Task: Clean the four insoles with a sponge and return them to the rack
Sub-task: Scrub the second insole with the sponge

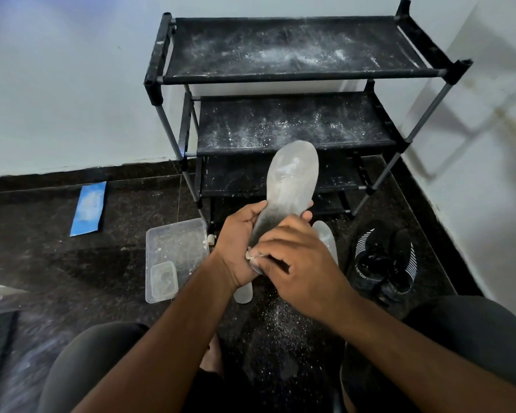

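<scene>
My left hand (pixel 239 234) grips a grey insole (pixel 289 177) from underneath, its toe end pointing up toward the black rack (pixel 295 73). My right hand (pixel 295 263) lies over the insole's heel and pinches a small pale sponge (pixel 251 256), mostly hidden under the fingers. Another insole (pixel 326 238) lies on the floor behind my right hand. The end of a further insole (pixel 243 293) shows below my left wrist. The rack's shelves are dusted with white powder and hold no insoles.
A clear plastic tray (pixel 176 242) with a smaller tub (pixel 163 280) inside sits on the dark floor to the left. A blue packet (pixel 89 208) lies by the wall. Black sports shoes (pixel 383 260) stand at the right. White powder is scattered on the floor (pixel 280 320).
</scene>
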